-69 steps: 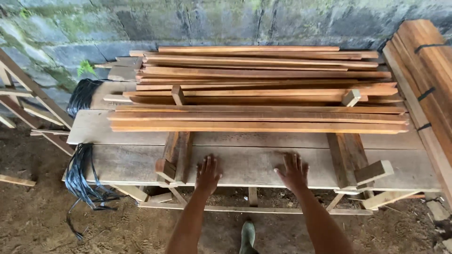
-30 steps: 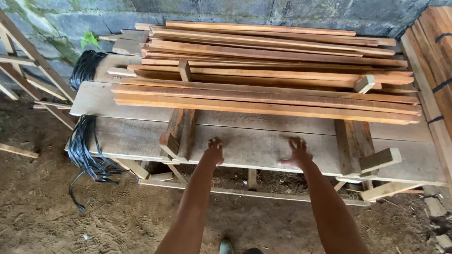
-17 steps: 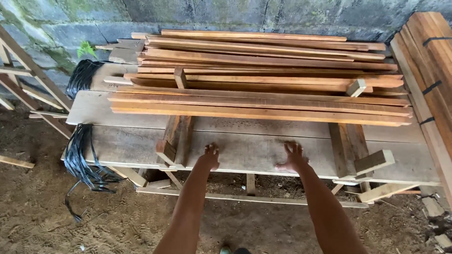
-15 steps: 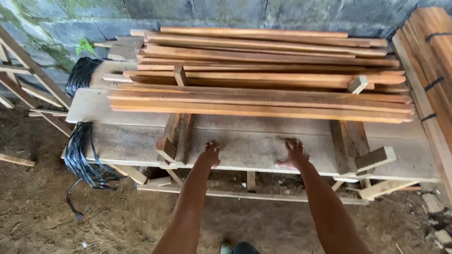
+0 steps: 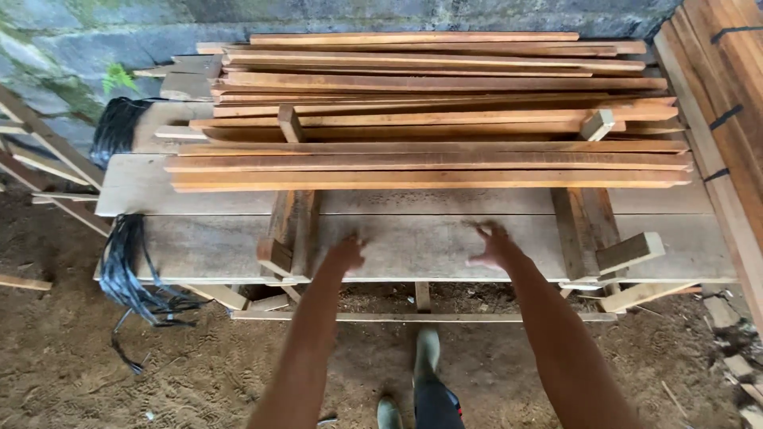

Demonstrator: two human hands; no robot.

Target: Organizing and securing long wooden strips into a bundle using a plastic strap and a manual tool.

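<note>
Both my arms reach forward over a wide grey plank (image 5: 413, 248) that forms the front of a low wooden platform. My left hand (image 5: 347, 254) hovers by the plank's front edge with its fingers curled, holding nothing. My right hand (image 5: 494, 245) is over the same plank with fingers spread, also holding nothing. Beyond them lies a stack of long reddish wooden slats (image 5: 429, 163), laid left to right. Two short cross battens (image 5: 291, 230) (image 5: 586, 226) run front to back under the stack.
More reddish boards bound with black straps (image 5: 727, 119) lean at the right. Black strapping (image 5: 127, 270) hangs off the platform's left end. A slanted wooden frame (image 5: 40, 151) stands at left, a mossy stone wall (image 5: 95, 40) behind. My boots (image 5: 425, 357) stand on dirt.
My hands have stayed over the front plank, shifting slightly; the left fingers have curled in. The view has tilted a little. The slats have not moved.
</note>
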